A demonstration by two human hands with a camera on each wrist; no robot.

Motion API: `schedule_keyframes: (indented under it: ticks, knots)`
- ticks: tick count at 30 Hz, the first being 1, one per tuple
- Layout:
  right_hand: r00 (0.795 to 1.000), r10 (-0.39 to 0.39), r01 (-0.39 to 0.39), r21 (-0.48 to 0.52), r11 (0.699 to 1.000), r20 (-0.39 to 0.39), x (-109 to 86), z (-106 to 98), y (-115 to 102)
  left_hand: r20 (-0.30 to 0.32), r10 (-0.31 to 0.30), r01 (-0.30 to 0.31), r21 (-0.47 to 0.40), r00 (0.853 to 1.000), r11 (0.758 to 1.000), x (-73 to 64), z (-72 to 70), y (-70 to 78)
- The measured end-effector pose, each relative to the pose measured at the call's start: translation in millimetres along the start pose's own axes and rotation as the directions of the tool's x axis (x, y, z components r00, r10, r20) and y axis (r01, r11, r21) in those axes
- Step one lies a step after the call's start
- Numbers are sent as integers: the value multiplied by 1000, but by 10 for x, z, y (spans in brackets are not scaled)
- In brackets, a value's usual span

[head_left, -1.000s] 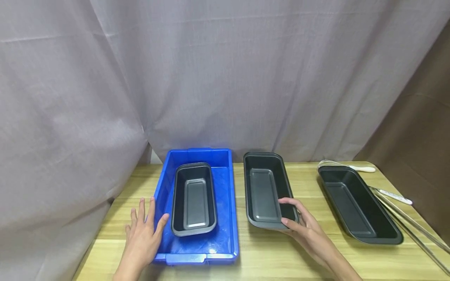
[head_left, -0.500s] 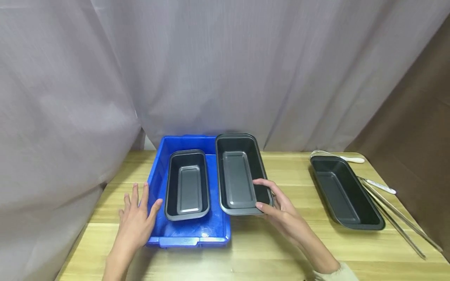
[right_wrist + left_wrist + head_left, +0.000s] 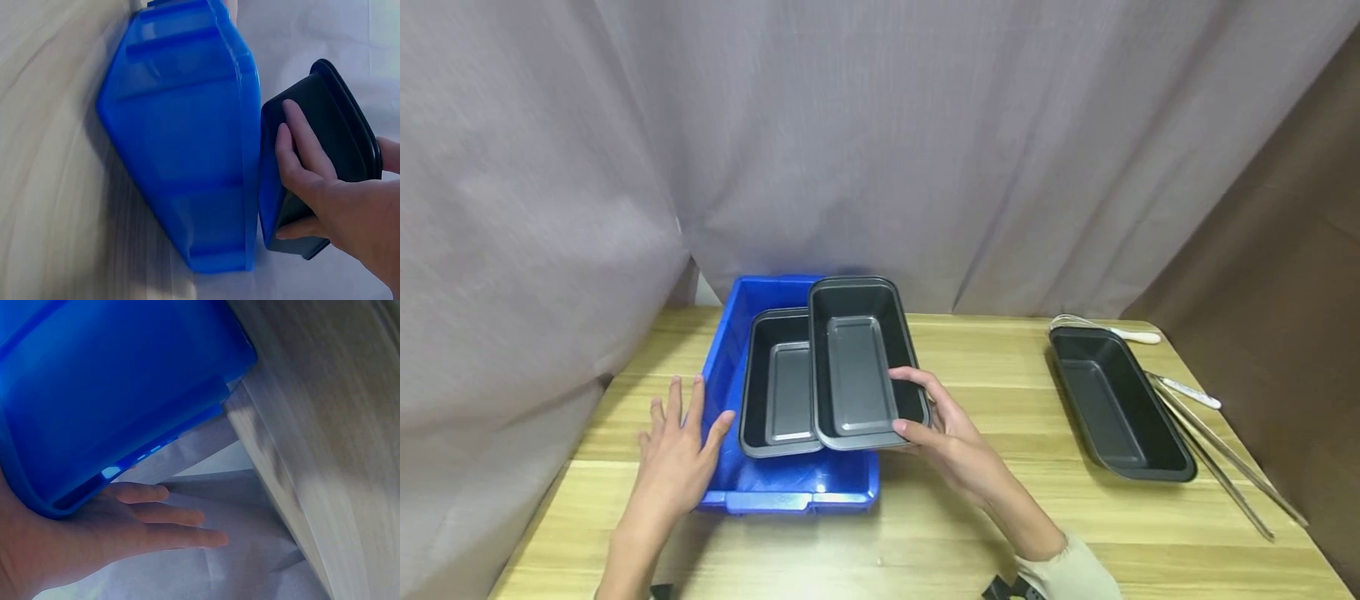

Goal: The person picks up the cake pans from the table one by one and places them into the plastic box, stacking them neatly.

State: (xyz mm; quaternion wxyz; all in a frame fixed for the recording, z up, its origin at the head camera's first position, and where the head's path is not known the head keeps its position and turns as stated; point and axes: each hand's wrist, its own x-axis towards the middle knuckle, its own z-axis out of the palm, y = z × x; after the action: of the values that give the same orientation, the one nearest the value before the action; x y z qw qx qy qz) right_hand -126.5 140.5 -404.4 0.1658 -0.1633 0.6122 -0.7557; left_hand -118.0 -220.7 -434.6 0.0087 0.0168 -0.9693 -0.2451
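Observation:
My right hand [image 3: 958, 446] holds a dark grey loaf pan [image 3: 859, 375] by its near right corner, thumb at the rim and a finger inside. The right wrist view shows other fingers spread under the pan [image 3: 340, 140], which is up above rim level of the blue plastic bin [image 3: 805, 502]. In the head view it overlaps a second loaf pan [image 3: 778, 392] inside the bin, hiding that pan's right part. My left hand [image 3: 673, 454] lies at the bin's left side with fingers extended. From the left wrist, straight fingers show beside the bin's wall [image 3: 112, 381].
A third loaf pan [image 3: 1112, 408] stands on the wooden table [image 3: 970, 525] at the right. Behind it lies a whisk [image 3: 1138, 337] with a white handle; beside it are long metal tongs [image 3: 1232, 467] and a white patterned handle [image 3: 1195, 394]. A grey curtain [image 3: 880, 150] hangs behind.
My right hand has carried its loaf pan leftward, from beside the bin to over the bin's right half. The left hand has stayed at the bin's left side. The head view has shifted slightly.

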Motion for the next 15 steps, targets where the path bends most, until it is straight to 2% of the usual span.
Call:
schedule_keyframes:
  ticks: [8,15]
  knots:
    - [999,35,-35,29,999,23,216,286,52,-5,8,-7,18,1000,1000,25,-38,-21]
    - [997,74,-74,-19,997,35,317,413,129,-7,16,-15,19,1000,1000,3,18,-3]
